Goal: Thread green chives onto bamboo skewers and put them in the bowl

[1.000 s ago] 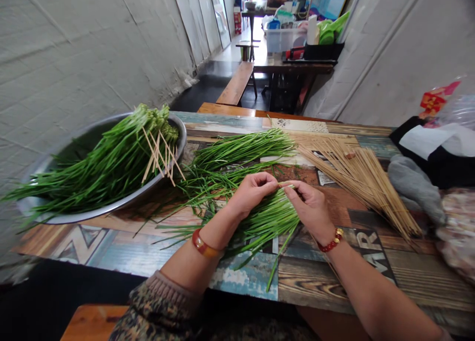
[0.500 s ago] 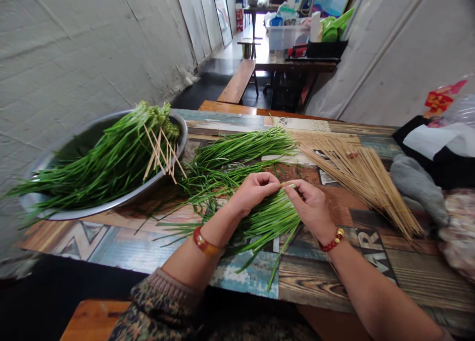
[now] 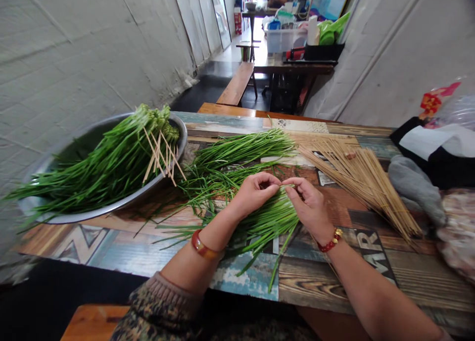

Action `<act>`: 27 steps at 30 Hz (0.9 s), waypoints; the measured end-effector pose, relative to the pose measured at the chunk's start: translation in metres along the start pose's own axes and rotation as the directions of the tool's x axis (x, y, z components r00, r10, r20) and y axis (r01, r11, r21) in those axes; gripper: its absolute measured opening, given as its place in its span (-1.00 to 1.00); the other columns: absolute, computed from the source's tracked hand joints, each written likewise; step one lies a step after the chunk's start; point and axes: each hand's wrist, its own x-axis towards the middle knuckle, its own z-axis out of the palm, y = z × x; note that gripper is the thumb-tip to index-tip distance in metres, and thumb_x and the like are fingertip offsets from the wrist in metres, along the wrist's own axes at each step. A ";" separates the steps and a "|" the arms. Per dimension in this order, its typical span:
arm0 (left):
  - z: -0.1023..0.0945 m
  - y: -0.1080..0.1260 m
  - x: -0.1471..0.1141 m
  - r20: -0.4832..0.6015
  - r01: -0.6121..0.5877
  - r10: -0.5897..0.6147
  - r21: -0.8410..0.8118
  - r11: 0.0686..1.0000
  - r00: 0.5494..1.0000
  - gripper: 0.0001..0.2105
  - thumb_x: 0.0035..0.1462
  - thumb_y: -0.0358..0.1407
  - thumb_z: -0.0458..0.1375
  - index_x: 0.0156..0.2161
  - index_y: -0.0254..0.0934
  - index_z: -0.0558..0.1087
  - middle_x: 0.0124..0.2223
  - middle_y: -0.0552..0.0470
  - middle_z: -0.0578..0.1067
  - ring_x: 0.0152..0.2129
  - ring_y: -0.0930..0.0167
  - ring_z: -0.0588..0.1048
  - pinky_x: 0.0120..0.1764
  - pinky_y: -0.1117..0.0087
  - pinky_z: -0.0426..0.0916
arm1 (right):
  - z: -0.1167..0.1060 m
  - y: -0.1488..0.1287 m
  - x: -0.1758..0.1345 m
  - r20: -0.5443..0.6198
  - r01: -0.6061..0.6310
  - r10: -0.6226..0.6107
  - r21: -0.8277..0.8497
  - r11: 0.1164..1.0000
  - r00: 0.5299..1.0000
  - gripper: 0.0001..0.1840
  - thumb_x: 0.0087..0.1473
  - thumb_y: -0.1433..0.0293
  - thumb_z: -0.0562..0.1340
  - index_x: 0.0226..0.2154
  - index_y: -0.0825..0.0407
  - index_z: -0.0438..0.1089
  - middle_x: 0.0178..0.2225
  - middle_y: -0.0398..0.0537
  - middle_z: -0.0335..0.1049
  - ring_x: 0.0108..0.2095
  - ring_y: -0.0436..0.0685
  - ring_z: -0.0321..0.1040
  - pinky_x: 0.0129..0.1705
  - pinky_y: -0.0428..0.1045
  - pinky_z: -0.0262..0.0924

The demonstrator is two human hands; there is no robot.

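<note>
Beneath my hands a bundle of green chives (image 3: 269,224) lies fanned out, its pale cut ends up by my fingertips. My left hand (image 3: 258,190) is closed in a pinch at those ends, apparently on a chive stalk. Thumb and forefinger of my right hand (image 3: 306,200) are pinched at the same spot, nearly touching the left fingertips. A thin bamboo skewer (image 3: 333,268) shows below my right wrist and seems to run up under that hand; its tip is hidden. Farther off, more loose chives (image 3: 248,147) lie on the table.
At left stands a metal basin (image 3: 122,208) heaped with chives, skewers (image 3: 163,155) sticking out of the bunch. A spread pile of bamboo skewers (image 3: 371,180) lies right. Beside it are a grey cloth-like item (image 3: 415,187) and a filled plastic bag (image 3: 460,232). Behind, a bench (image 3: 237,83).
The fingertips have shifted very slightly against each other at the chive ends. The view has tilted a little; the chives, basin and skewer pile stay where they were.
</note>
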 end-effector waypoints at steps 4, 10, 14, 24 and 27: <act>0.001 0.000 -0.001 -0.010 0.041 -0.042 -0.047 0.998 0.999 -0.84 -0.05 -0.30 0.18 -0.43 -0.41 0.49 -0.45 0.03 0.45 -0.51 0.52 0.33 -0.41 0.51 0.20 | 0.001 0.005 0.001 -0.014 0.000 0.000 -0.005 1.000 1.000 -0.75 0.11 0.24 0.16 -0.20 0.03 0.37 -0.45 -0.13 0.38 -0.49 0.01 0.27 -0.46 -0.10 0.16; 0.001 0.000 0.000 -0.034 0.097 -0.100 -0.075 0.992 0.994 -0.80 -0.05 -0.25 0.19 -0.49 -0.41 0.47 -0.51 0.07 0.41 -0.55 0.54 0.29 -0.45 0.52 0.16 | 0.002 0.008 0.002 0.030 -0.056 0.054 0.064 0.996 0.998 -0.74 0.11 0.20 0.18 -0.27 0.05 0.39 -0.40 -0.06 0.44 -0.42 0.05 0.35 -0.40 -0.08 0.23; 0.001 -0.001 0.001 -0.034 0.121 -0.126 -0.130 0.984 0.991 -0.79 -0.05 -0.23 0.20 -0.49 -0.40 0.46 -0.52 0.09 0.38 -0.58 0.56 0.26 -0.47 0.53 0.14 | 0.001 0.005 0.001 0.063 -0.072 0.067 0.088 0.993 0.996 -0.74 0.12 0.21 0.18 -0.28 0.05 0.43 -0.36 -0.05 0.47 -0.38 0.07 0.38 -0.35 -0.06 0.26; 0.001 -0.005 0.001 0.004 0.145 -0.147 -0.195 0.970 0.989 -0.78 -0.04 -0.22 0.20 -0.49 -0.39 0.43 -0.51 0.10 0.37 -0.56 0.57 0.26 -0.47 0.53 0.12 | 0.001 0.004 0.001 0.048 -0.048 0.044 0.076 0.996 0.998 -0.77 0.12 0.25 0.18 -0.27 0.03 0.46 -0.33 -0.05 0.49 -0.34 0.08 0.41 -0.32 -0.06 0.27; 0.001 -0.007 0.001 0.013 0.145 -0.145 -0.197 0.970 0.989 -0.79 -0.03 -0.23 0.19 -0.48 -0.39 0.42 -0.50 0.11 0.36 -0.56 0.57 0.25 -0.46 0.53 0.12 | 0.001 0.003 0.001 0.041 -0.038 0.035 0.066 0.997 0.999 -0.78 0.11 0.26 0.18 -0.27 0.03 0.46 -0.33 -0.06 0.49 -0.34 0.08 0.40 -0.33 -0.06 0.27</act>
